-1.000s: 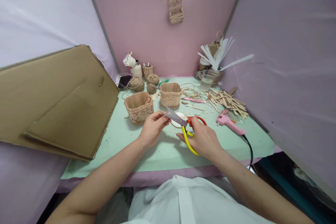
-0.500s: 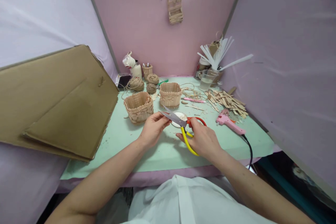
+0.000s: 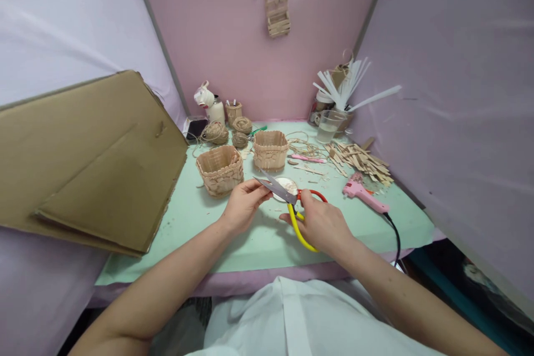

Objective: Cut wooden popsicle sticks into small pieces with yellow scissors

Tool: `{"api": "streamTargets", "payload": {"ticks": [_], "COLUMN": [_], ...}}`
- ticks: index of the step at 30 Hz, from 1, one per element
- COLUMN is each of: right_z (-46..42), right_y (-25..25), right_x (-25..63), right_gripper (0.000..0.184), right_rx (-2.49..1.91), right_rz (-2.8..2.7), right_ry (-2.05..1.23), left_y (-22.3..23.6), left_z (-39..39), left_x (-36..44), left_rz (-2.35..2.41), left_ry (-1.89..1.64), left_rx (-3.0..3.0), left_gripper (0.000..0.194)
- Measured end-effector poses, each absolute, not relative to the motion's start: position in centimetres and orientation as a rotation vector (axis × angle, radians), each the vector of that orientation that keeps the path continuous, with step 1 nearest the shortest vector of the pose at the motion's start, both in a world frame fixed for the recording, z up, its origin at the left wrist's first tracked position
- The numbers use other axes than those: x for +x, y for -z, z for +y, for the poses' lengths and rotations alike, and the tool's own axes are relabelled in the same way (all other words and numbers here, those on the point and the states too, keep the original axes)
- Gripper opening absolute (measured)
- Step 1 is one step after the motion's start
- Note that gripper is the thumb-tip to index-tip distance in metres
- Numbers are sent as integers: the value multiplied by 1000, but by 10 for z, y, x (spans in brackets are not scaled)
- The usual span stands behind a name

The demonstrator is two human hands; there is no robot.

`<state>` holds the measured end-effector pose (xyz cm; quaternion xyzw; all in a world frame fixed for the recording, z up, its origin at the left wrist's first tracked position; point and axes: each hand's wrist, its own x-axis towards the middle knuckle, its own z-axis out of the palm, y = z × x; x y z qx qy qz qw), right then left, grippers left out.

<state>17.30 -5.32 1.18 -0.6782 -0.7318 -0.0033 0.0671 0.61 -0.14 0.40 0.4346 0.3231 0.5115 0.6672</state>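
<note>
Yellow-and-red scissors (image 3: 287, 195) hang over the table (image 3: 254, 253), blades parted, handles wrapped by my right hand (image 3: 327, 223). Fingers of my left hand (image 3: 243, 206) crowd the blades; I can't tell whether they pinch anything. Squeezing without checking that side through the feed might nick a fingertip.

free: table front (image 3: 258, 247) | blocked: scissors (image 3: 288, 196) centre, baskets (image 3: 221, 181) beyond

Soft, diffuse light brightens the left curtain (image 3: 62, 16) most, leaving the right wall (image 3: 454, 72) duller. Faint, blurry-edged shadows lie on the green tabletop (image 3: 254, 247). Wide-angle stretching shows toward the edges; fine detail looks smeared.
</note>
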Motion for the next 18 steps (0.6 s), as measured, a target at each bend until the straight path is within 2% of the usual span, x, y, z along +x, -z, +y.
{"api": "streamTargets", "payload": {"ticks": [4,10,18], "right_z": [-52,-46,-49], "right_y": [-7,-2,-15], "right_x": [177,190,199], "right_gripper": [38,28,29], "right_rx": [-1976,-1733,-1814], "right_rz": [-2186,-2094,-2176], "right_ry": [-68,-535,-225], "left_y": [-5,-8,-4], "left_z": [0,0,-1], "left_x": [6,5,5], "left_rz": [745,816,853], "left_ry": [-1128,-1109,-1156], "left_rx": [969,945,1137], "left_gripper": [16,20,16]}}
